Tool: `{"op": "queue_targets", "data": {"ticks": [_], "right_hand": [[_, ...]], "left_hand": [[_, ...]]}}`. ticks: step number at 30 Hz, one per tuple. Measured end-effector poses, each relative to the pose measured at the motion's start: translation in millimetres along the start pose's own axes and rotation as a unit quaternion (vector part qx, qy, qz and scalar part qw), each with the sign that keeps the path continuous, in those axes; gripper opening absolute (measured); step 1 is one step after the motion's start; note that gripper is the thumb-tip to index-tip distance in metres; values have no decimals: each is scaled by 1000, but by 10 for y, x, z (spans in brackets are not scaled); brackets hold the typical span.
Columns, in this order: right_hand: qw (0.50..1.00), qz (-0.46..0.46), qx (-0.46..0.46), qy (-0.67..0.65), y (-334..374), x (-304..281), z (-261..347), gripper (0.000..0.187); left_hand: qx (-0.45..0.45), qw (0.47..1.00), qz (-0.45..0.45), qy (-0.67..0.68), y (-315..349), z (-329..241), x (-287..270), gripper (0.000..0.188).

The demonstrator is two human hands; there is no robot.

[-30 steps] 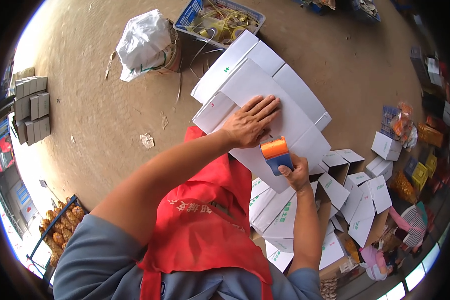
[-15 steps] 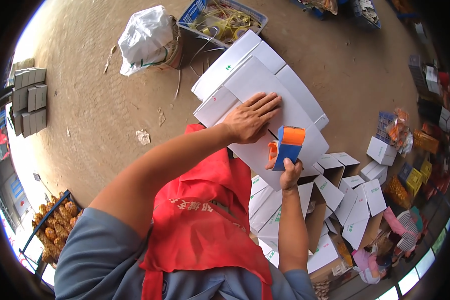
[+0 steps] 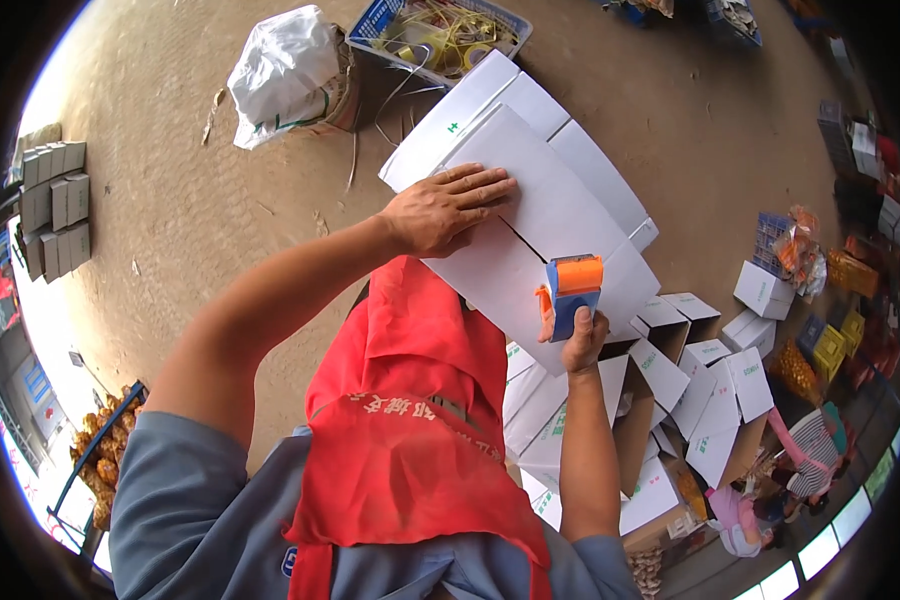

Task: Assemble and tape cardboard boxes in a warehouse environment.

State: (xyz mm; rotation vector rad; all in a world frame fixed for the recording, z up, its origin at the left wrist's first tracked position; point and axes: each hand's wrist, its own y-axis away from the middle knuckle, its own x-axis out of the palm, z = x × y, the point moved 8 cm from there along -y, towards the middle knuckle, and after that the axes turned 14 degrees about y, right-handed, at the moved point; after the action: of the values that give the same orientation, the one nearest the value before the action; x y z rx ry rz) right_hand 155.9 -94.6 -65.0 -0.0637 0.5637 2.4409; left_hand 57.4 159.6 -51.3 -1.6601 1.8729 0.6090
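Observation:
A white cardboard box (image 3: pixel 535 165) lies tilted before me, its long flaps folded in and a dark slit showing where two of them meet. My left hand (image 3: pixel 442 212) rests flat across the near-left flap, palm down with fingers stretched toward the slit. In my right hand (image 3: pixel 582 346) is a blue and orange tape dispenser (image 3: pixel 574 290), gripped by its handle above the near-right part of the box, close to the slit's lower end. Whether the dispenser touches the cardboard I cannot tell.
Several opened white boxes (image 3: pixel 712 400) are heaped at my right. Beyond the work stand a blue crate (image 3: pixel 370 35) of straps and tape rolls and a sack covered with white plastic (image 3: pixel 282 70). Two people (image 3: pixel 805 450) are at the lower right.
My left hand has slid left and slightly away across the flap, uncovering more of the slit. The right hand with the tape dispenser has barely shifted.

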Motion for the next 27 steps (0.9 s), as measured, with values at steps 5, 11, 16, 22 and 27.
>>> {"op": "queue_targets", "data": {"ticks": [5, 11, 16, 22, 27], "right_hand": [[999, 35, 23, -12, -149, 28, 7, 73], [989, 130, -55, 48, -692, 285, 402, 78], [966, 178, -99, 158, -848, 396, 631, 81], [956, 212, -96, 177, -848, 435, 611, 84], [957, 176, -98, 211, -810, 459, 616, 87]], "left_hand": [[10, 1000, -18, 2, -3, 17, -2, 67], [13, 998, -53, 41, 25, 9, -50, 69], [31, 994, -86, 65, 80, 16, -66, 65], [56, 985, -119, 108, 105, 58, -85, 52], [43, 973, -168, 155, 120, -120, -219, 56]]}}
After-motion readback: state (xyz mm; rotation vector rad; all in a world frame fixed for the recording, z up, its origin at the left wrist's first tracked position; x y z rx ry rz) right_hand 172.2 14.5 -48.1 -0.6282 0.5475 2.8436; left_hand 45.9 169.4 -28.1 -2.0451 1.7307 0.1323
